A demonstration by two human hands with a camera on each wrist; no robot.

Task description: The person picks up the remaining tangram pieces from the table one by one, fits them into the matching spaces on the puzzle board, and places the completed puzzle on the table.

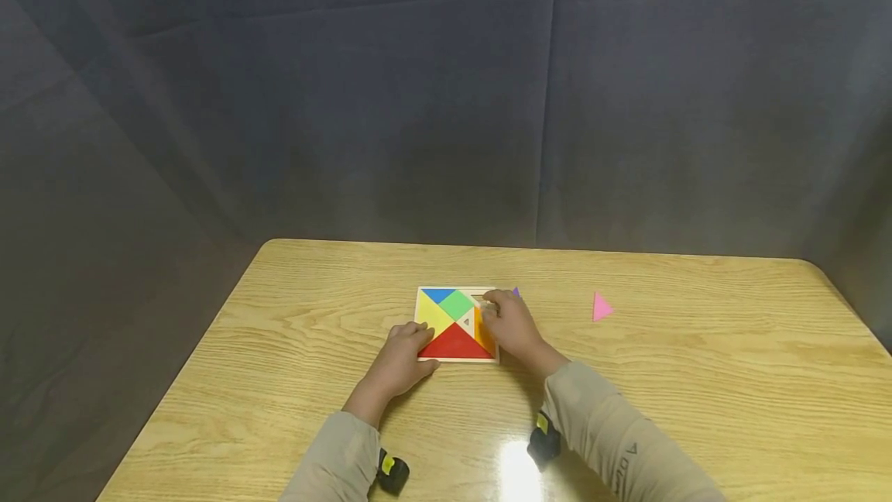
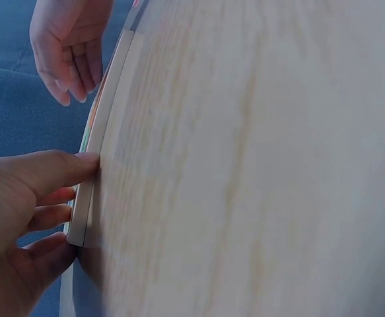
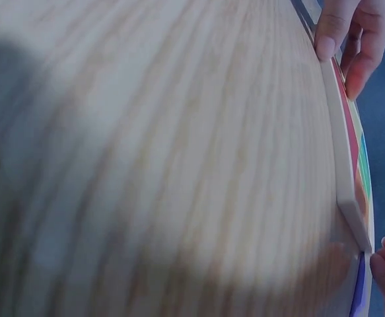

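Observation:
A square wooden tangram tray (image 1: 460,360) lies on the table between both hands. Red (image 1: 454,343), yellow (image 1: 430,314), blue (image 1: 437,294) and green (image 1: 456,304) pieces sit in it, and an orange piece (image 1: 482,329) at its right side. Bare wood shows in a small triangular space and in the far right corner. My left hand (image 1: 400,355) grips the near left corner, thumb at the front rim and fingers over the left side. Over the far right part hovers my right hand (image 1: 514,325), fingers bent loosely downward; no piece shows in them. A purple piece (image 1: 516,292) peeks out behind it.
A pink triangle (image 1: 602,307) lies on the wooden table (image 1: 697,378), to the right of the tray. Dark cloth (image 1: 418,138) hangs behind the table's far edge. Both wrists carry black camera mounts (image 1: 543,440).

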